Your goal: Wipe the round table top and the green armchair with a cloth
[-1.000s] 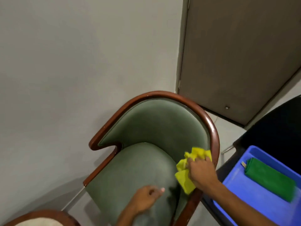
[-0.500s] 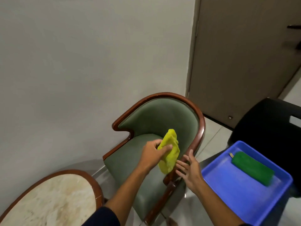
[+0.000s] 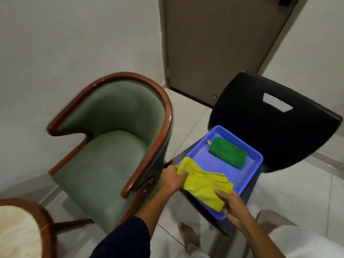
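The yellow cloth (image 3: 202,183) is stretched between both hands over the near corner of a blue tray (image 3: 249,175). My left hand (image 3: 172,178) pinches its left end and my right hand (image 3: 231,204) grips its right end. The green armchair (image 3: 104,155), with a brown wooden frame, stands to the left of my hands with nothing on its seat. A slice of the round table top (image 3: 16,233), marbled with a wooden rim, shows at the bottom left corner.
A folded green cloth (image 3: 228,152) lies in the blue tray, which rests on a black chair (image 3: 270,123). A closed door (image 3: 219,43) is behind, a grey wall on the left. My bare foot (image 3: 189,235) stands on the tiled floor.
The cloth left the armchair's backrest, passed into my left hand, and now hangs between both hands over the blue tray. The view swung right, away from the armchair.
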The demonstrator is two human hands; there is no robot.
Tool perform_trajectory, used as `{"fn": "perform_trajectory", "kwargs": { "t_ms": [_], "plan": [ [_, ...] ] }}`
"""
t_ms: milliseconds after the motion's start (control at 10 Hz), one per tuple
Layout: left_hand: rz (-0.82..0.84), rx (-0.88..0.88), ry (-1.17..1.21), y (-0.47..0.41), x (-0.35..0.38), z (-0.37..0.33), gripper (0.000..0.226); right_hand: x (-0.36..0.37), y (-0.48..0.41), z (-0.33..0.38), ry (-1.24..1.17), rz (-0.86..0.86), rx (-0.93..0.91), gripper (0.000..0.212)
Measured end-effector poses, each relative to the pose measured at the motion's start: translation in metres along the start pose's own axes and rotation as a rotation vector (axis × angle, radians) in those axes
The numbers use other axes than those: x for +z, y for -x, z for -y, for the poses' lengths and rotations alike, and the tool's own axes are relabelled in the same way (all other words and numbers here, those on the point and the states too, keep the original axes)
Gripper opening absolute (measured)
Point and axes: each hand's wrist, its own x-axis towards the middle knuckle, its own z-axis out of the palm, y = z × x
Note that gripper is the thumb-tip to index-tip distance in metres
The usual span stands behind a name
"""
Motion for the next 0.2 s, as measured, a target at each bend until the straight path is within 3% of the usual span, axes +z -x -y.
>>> {"fn": "perform_trajectory", "kwargs": {
  "t_ms": [100,200],
  "plan": [
    [0.087,-0.02,-0.098,-0.035,0.056,-0.002,0.031,-0.044,-0.033,-0.008,0.277,-0.087,-0.045,0.041],
    [0.093,0.074,-0.257,-0.052,0.075,0.003,0.053,-0.066,-0.055,-0.012,0.386,-0.114,-0.017,0.05]
  ]
}}
